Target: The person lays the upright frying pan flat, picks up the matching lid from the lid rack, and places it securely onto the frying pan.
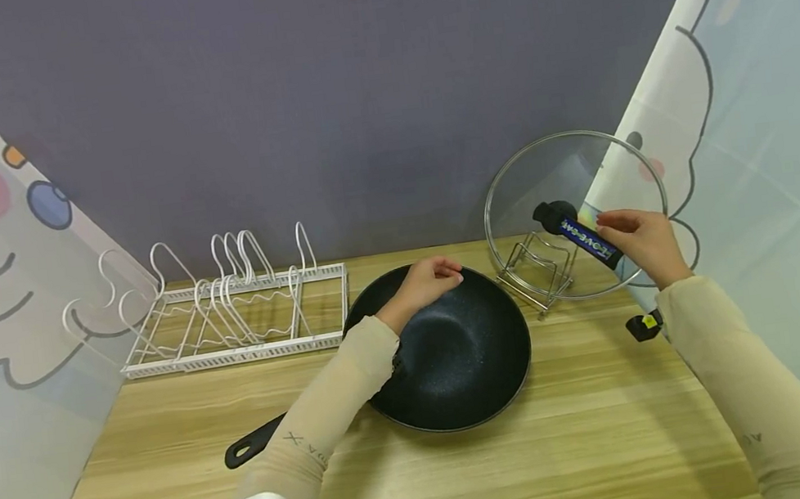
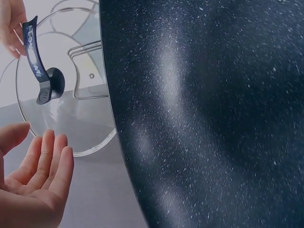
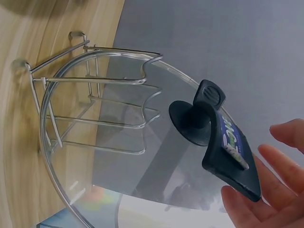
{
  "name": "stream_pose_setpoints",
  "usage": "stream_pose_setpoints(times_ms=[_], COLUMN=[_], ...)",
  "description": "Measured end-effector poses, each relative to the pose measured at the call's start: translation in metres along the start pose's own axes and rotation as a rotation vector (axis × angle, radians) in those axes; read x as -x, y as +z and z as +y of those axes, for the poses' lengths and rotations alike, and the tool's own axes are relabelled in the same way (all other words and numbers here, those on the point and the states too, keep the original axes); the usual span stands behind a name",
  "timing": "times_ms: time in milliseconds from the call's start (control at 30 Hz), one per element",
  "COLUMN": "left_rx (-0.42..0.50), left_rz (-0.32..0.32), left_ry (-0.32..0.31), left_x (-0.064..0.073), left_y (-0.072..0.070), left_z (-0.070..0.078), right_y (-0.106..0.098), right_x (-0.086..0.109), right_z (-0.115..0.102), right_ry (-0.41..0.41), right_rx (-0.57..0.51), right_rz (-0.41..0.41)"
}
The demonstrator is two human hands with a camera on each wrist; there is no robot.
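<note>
A round glass lid (image 1: 569, 144) with a steel rim stands on edge in a small wire lid rack (image 1: 533, 284). Its black knob carries a long dark handle (image 3: 228, 147) with a printed label. My right hand (image 1: 644, 242) is at the free end of that handle; in the right wrist view its fingers lie loosely behind the tip, the thumb apart from it. Over the black wok (image 1: 457, 358) hovers my left hand (image 1: 428, 282), fingers loosely bent with nothing between them. The wok's long handle (image 1: 255, 441) points to the left, partly hidden by my left forearm.
A white wire dish rack (image 1: 234, 355) with tall loops stands at the back left. Grey partition (image 1: 383, 103) closes off the back of the wooden table (image 1: 543, 464); cartoon-printed panels line both sides. A small black object (image 1: 643, 327) shows beside my right sleeve.
</note>
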State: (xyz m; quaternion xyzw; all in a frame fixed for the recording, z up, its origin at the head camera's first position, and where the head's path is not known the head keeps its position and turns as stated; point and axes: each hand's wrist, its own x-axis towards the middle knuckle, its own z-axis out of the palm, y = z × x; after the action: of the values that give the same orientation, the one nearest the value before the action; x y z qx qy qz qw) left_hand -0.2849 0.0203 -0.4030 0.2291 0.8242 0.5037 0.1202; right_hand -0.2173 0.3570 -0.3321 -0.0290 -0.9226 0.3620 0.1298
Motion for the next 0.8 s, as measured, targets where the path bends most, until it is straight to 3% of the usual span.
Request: stream_pose_setpoints(times_ms=[433, 800], left_rx=[0.101, 0.071], left_rz=[0.072, 0.131], left_ry=[-0.013, -0.002], left_x=[-0.015, -0.028], left_y=[0.019, 0.035], left_z=[-0.001, 0.001], right_y=[0.001, 0.004], right_x=[-0.009, -0.019], right_z=[-0.001, 0.0], right_ry=[-0.024, -0.005], right_rx=[0.062, 0.101], right_rz=[-0.116, -0.243])
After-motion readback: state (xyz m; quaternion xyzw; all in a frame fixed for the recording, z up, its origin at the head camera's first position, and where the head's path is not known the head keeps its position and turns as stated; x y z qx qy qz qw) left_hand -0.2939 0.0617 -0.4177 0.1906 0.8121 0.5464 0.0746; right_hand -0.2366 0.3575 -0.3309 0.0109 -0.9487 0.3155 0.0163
